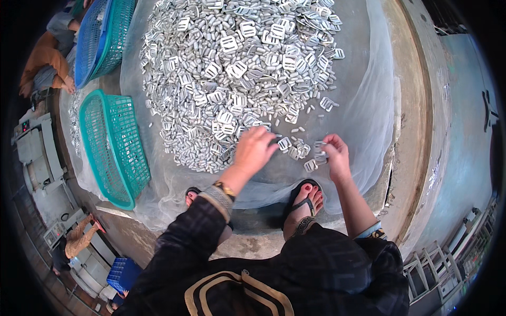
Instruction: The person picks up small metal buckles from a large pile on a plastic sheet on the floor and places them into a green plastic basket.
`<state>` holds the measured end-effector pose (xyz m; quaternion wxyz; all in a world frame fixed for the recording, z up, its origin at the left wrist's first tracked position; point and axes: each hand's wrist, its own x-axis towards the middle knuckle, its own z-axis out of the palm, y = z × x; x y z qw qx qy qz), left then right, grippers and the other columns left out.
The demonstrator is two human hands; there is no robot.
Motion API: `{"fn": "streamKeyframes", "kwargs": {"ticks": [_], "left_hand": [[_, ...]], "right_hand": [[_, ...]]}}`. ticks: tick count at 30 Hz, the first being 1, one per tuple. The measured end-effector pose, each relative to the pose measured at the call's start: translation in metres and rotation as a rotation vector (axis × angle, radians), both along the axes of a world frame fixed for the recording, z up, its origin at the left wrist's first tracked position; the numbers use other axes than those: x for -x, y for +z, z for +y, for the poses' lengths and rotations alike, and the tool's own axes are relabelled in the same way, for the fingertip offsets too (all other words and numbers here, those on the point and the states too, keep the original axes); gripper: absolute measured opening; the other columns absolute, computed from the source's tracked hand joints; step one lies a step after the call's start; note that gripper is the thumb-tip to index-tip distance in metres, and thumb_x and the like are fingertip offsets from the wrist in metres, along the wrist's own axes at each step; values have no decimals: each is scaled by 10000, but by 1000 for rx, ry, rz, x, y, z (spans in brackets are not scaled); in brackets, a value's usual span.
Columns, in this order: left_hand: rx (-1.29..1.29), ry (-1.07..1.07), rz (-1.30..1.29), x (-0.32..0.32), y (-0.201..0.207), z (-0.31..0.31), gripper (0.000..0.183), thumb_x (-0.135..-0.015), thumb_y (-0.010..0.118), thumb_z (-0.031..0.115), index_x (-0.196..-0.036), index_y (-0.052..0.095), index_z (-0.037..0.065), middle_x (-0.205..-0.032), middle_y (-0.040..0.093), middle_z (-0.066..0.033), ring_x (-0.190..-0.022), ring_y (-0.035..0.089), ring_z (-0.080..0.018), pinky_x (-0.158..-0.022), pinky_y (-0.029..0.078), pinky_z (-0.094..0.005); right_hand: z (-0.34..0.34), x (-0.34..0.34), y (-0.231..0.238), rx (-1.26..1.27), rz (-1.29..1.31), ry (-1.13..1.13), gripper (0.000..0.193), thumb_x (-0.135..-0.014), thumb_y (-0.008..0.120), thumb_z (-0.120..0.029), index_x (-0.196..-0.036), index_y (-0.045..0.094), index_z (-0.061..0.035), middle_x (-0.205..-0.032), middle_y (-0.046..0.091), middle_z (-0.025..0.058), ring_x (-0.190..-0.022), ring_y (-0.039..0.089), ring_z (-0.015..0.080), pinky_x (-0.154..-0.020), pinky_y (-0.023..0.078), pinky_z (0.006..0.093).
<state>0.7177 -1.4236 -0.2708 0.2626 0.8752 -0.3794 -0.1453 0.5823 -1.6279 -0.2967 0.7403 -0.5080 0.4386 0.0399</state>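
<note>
While both bare hands work low at the near edge of the heap, the stock about them stands as follows.

Hands, two. Left hand [254, 151]: one, fingers bent downward at the heap's near edge; whether it grips anything cannot be told. Right hand [338, 154]: one, thumb and fingers pinched on at least one silver-grey, flat, slotted metal buckle [319, 153].

Loose buckle [310, 166]: one, lying just below the right fingertips. Small overlapping cluster of silver-grey buckles and pellets [299, 150]: one, between the hands; pieces too tangled to count. Stray buckle [328, 104]: one, beyond the right hand, apart from the heap.

Broad heap of silver-grey slotted buckles and small rounded capsule-shaped pellets [226, 87]: one, ahead of the left hand; dozens of buckles show, pellets beyond counting. Translucent whitish plastic sheet [363, 131]: one, beneath the heap and reaching past the right hand.

Teal perforated plastic basket [129, 158]: one, tilted, well to the left of the left hand. Farther off on that side, blue perforated plastic basket [90, 42], one, beside a second teal basket [115, 45].

Feet in black thong sandals: two, nearer the body than the hands, the right foot [307, 203] below the right hand.
</note>
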Motion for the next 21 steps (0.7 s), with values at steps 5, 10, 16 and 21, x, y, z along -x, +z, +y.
{"fn": "streamKeyframes", "kwargs": {"ticks": [5,10,16,21], "left_hand": [[61,53,149,13,-16,-20,207,-711,698,64,-872,568,57,-796,552,-60,-738,555,-212,-653,454,-332],[179,301,814,6,-1,-16,223,-794,529,-57,-988,544,51,-856,594,-59,-644,607,-113,-590,465,-258],[124,49,420,19,14,-27,365,-728,480,-102,-1058,540,41,-1095,569,-162,-996,560,-365,-807,474,-380],[12,59,449,41,-4,-29,335,-713,542,-70,-1024,536,55,-1053,562,-147,-973,563,-343,-820,463,-393]], "right_hand": [[-24,-2,20,-360,-116,-38,292,-749,481,-89,-1010,577,-1,-926,616,98,-738,598,170,-689,496,290],[-23,-2,30,-160,31,125,332,-814,524,-32,-1144,529,8,-996,641,129,-778,646,171,-625,516,274],[-28,-14,43,83,185,531,346,-858,574,-49,-1182,500,45,-901,651,134,-745,637,141,-605,517,247],[-31,-17,37,-182,-55,135,237,-844,540,-40,-1067,549,39,-826,627,115,-751,615,165,-606,514,316]]}}
